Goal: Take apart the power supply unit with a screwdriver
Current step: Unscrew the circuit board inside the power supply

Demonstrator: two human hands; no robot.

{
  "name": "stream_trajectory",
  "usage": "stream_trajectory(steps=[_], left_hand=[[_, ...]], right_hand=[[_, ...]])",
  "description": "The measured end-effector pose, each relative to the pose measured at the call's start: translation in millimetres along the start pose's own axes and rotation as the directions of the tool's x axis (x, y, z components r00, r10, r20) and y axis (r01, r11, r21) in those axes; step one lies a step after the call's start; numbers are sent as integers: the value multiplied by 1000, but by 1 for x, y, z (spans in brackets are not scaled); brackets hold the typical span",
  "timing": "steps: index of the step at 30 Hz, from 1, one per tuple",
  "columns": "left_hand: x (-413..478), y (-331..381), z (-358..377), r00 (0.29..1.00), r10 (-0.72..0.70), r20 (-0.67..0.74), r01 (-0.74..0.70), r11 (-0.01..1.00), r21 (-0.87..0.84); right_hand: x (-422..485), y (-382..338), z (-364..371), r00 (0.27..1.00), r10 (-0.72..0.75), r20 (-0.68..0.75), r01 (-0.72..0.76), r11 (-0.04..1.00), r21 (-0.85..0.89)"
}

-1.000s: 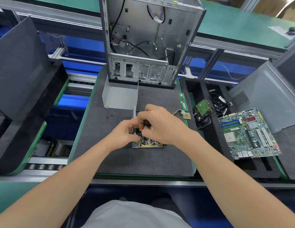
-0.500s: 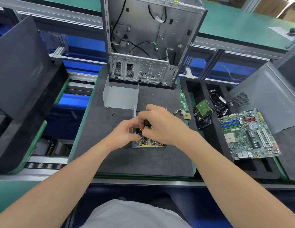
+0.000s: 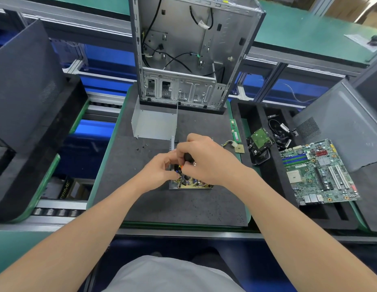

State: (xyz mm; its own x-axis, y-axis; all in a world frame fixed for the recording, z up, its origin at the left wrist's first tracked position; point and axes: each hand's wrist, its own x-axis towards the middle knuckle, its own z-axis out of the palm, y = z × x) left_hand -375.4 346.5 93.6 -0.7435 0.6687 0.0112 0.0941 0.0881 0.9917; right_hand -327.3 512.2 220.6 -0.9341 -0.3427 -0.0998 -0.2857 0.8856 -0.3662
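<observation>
The opened power supply unit (image 3: 194,183) lies on the dark foam mat (image 3: 162,207), its yellowish circuit board and coloured wires showing under my hands. My right hand (image 3: 206,161) grips the black screwdriver handle (image 3: 188,158) above the unit; the shaft and tip are hidden. My left hand (image 3: 159,171) pinches at the wires on the unit's left side, beside the screwdriver. The unit's grey metal cover (image 3: 153,125) stands behind, near the case.
An empty computer case (image 3: 191,53) stands upright at the mat's far edge. A few loose screws (image 3: 142,146) lie left of the unit. To the right are a RAM stick (image 3: 235,130), a CPU (image 3: 239,149), a hard drive (image 3: 260,141), cables (image 3: 281,131) and a motherboard (image 3: 318,172). Dark panels flank both sides.
</observation>
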Motion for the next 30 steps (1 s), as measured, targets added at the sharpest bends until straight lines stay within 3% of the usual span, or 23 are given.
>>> stream_trajectory(steps=[11, 15, 18, 21, 23, 27, 30], left_hand=[[0, -1, -2, 1000, 22, 21, -22, 1000, -9], [0, -2, -3, 1000, 26, 12, -27, 998, 60], [-7, -5, 0, 984, 79, -160, -50, 983, 176], [-24, -12, 3, 891, 225, -394, -91, 939, 331], [-39, -20, 4, 868, 165, -468, -20, 954, 299], [-65, -44, 7, 932, 16, -362, 114, 935, 335], [-71, -51, 11, 949, 16, -315, 127, 895, 428]], right_hand=[[-2, -3, -4, 1000, 1, 1, -1, 1000, 2], [-3, -4, -7, 1000, -15, -13, 15, 1000, 1], [-4, -3, -8, 999, -21, -28, 21, 1000, 15], [-5, -3, -6, 999, -27, -40, 27, 1000, 15], [-6, -3, -5, 999, -33, -41, 34, 999, 21], [-6, -6, -3, 997, -66, -41, 68, 996, 51], [-4, -9, -3, 992, -111, -55, 114, 992, 59]])
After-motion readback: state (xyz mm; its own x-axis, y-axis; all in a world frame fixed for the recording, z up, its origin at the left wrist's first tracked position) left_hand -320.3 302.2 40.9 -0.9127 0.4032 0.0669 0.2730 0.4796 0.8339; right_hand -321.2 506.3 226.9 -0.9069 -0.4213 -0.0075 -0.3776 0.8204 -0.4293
